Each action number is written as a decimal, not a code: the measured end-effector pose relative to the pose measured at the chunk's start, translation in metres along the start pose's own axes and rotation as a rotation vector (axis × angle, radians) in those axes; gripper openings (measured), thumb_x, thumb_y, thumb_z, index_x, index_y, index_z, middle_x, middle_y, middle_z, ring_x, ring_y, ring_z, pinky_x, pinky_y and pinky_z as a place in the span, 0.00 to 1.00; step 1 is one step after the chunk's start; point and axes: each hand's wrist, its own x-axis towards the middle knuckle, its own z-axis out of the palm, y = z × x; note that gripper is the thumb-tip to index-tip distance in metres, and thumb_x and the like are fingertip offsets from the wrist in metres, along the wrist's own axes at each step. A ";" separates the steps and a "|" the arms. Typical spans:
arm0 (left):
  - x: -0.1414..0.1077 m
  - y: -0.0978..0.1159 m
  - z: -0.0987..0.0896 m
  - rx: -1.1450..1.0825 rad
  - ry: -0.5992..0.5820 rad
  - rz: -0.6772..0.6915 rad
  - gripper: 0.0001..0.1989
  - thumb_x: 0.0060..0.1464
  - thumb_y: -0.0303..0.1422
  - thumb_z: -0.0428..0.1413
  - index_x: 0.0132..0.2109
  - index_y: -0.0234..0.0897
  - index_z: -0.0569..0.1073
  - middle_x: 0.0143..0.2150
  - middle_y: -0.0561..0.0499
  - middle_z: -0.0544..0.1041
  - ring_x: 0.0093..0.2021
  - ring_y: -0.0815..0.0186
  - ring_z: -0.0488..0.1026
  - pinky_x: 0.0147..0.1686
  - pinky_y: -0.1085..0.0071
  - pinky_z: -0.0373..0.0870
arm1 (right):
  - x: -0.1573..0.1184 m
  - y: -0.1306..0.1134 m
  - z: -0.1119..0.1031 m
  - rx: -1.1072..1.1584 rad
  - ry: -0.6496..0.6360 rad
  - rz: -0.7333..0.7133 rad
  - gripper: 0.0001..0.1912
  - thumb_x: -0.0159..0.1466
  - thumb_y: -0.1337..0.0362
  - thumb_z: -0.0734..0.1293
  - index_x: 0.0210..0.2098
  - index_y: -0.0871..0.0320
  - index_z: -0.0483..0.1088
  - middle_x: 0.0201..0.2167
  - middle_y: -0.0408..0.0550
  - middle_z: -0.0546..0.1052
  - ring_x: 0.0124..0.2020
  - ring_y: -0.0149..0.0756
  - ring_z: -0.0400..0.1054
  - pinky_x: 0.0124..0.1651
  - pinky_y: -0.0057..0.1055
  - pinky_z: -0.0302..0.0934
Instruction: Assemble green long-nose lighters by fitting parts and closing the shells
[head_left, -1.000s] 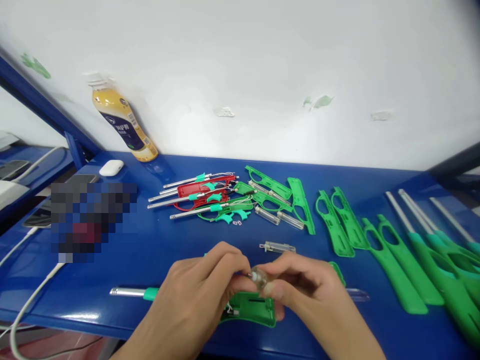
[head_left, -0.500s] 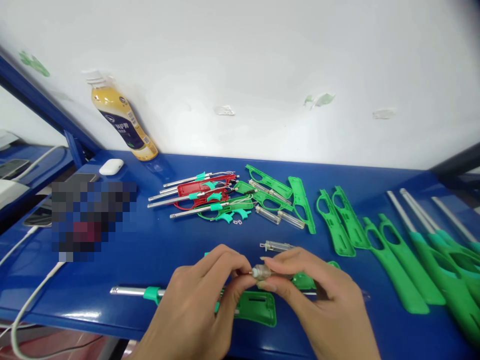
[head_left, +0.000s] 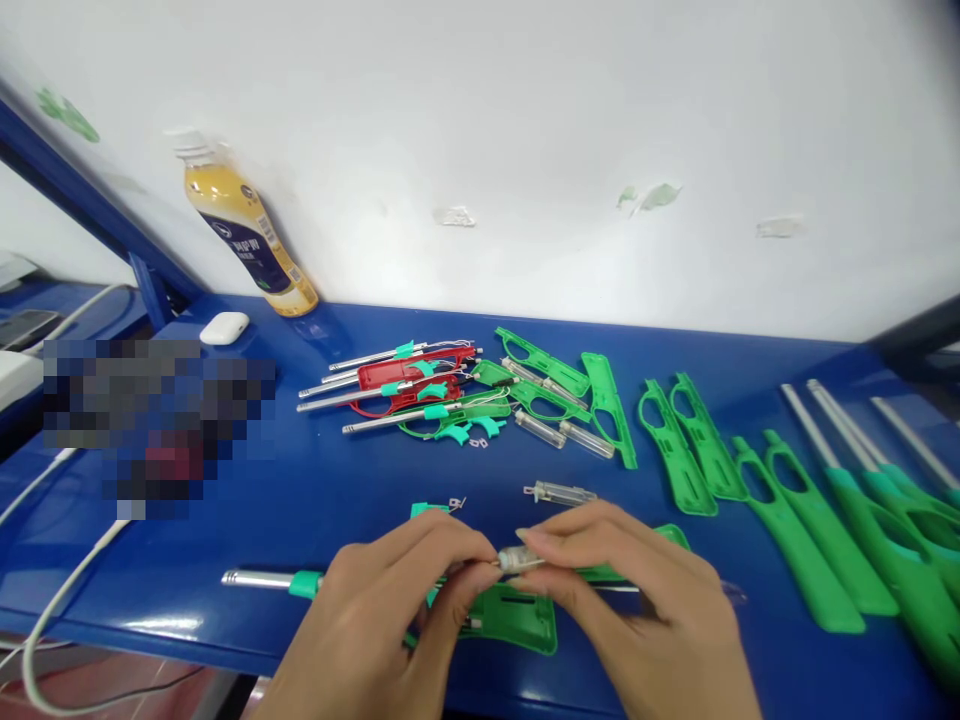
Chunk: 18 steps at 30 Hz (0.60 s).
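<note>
My right hand [head_left: 637,590] pinches a small clear lighter fuel tank [head_left: 519,560] between thumb and fingers, its pale valve end pointing left. At that end, my left hand [head_left: 412,590] closes thumb and forefinger on something tiny; its kind is hidden by the fingertips. Below the hands lies a green lighter handle half [head_left: 525,620], partly covered by them. A silver lighter tube [head_left: 259,579] with a teal trigger piece [head_left: 305,584] sticks out left of my left hand. Just behind my hands lie another clear tank [head_left: 559,493] and a small metal clip [head_left: 456,504].
Red and green handle halves with tubes, wires and triggers form a pile [head_left: 420,390] at the back. More green halves [head_left: 679,450] and closed-up lighters [head_left: 885,540] lie right. A yellow drink bottle [head_left: 251,245] leans on the wall. A white cable [head_left: 60,600] crosses the left edge.
The fuel tank and both pinching hands have shifted slightly down and left. A small metal clip behind the left hand now shows. The view has moved a little.
</note>
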 end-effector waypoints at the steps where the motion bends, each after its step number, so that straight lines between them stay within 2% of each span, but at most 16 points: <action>1: 0.000 0.000 0.000 0.001 -0.010 -0.017 0.08 0.73 0.27 0.54 0.48 0.47 0.74 0.39 0.62 0.81 0.36 0.75 0.79 0.35 0.82 0.73 | 0.000 0.000 0.001 -0.006 -0.001 -0.015 0.03 0.68 0.62 0.77 0.40 0.46 0.81 0.36 0.35 0.85 0.35 0.29 0.81 0.39 0.24 0.75; 4: 0.002 -0.004 0.000 0.009 -0.011 -0.002 0.09 0.73 0.27 0.54 0.48 0.48 0.75 0.40 0.62 0.83 0.39 0.76 0.81 0.39 0.85 0.75 | 0.001 -0.001 0.002 -0.057 -0.011 -0.071 0.04 0.69 0.62 0.77 0.41 0.46 0.80 0.36 0.34 0.85 0.36 0.29 0.81 0.41 0.25 0.74; 6: 0.003 -0.012 -0.002 0.080 0.032 0.032 0.09 0.74 0.27 0.54 0.50 0.48 0.76 0.43 0.61 0.84 0.41 0.76 0.82 0.43 0.84 0.76 | 0.002 0.000 0.002 -0.097 -0.013 -0.092 0.05 0.69 0.64 0.76 0.41 0.47 0.79 0.36 0.33 0.85 0.37 0.29 0.81 0.43 0.26 0.73; 10: -0.001 -0.037 -0.008 0.291 0.120 0.024 0.08 0.74 0.32 0.55 0.53 0.49 0.77 0.48 0.56 0.83 0.44 0.69 0.84 0.42 0.74 0.80 | 0.004 0.004 -0.002 -0.181 0.032 -0.035 0.05 0.70 0.63 0.75 0.42 0.44 0.78 0.37 0.29 0.85 0.38 0.29 0.82 0.48 0.27 0.73; 14: -0.004 -0.055 -0.011 0.375 0.081 -0.036 0.09 0.71 0.37 0.58 0.54 0.48 0.80 0.51 0.51 0.82 0.46 0.59 0.83 0.38 0.66 0.82 | 0.005 0.007 -0.006 -0.235 0.073 0.036 0.02 0.71 0.58 0.74 0.42 0.41 0.78 0.38 0.27 0.86 0.40 0.31 0.83 0.58 0.31 0.71; 18: -0.001 -0.058 -0.007 0.390 0.017 -0.030 0.10 0.72 0.36 0.55 0.52 0.48 0.81 0.50 0.51 0.82 0.46 0.61 0.83 0.38 0.67 0.82 | 0.004 0.009 -0.006 -0.241 0.075 0.036 0.02 0.71 0.58 0.74 0.42 0.41 0.78 0.37 0.28 0.86 0.40 0.32 0.83 0.59 0.32 0.72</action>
